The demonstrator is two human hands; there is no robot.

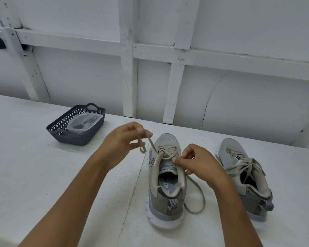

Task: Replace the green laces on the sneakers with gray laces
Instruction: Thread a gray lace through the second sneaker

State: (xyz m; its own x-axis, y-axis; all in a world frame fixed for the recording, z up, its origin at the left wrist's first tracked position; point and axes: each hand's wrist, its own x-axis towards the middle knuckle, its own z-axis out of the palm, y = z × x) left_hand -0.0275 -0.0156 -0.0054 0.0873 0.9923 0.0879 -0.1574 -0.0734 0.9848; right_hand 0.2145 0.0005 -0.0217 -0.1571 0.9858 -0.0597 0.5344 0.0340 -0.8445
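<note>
Snagging looks the likeliest trouble. The left hand [121, 139] pinches one end of the pale lace [152, 144] and holds it raised to the left of the middle sneaker [165, 202], while the right hand [198, 163] pinches the crossings at the top eyelets. A hard tug against that pinch could jam the lace or drag the shoe across the desk [43, 175]. The other tail lies in a loose loop on the desk at the shoe's right and could catch under the right wrist. In this light I cannot tell whether the lace is green or gray, so which stage this is remains a guess. The second sneaker [239, 154], laced, stands to the right. In the far-left basket [75, 138] a clear bag [82, 123] holds something dark, too blurred to name. Both forearms run off the near edge.
</note>
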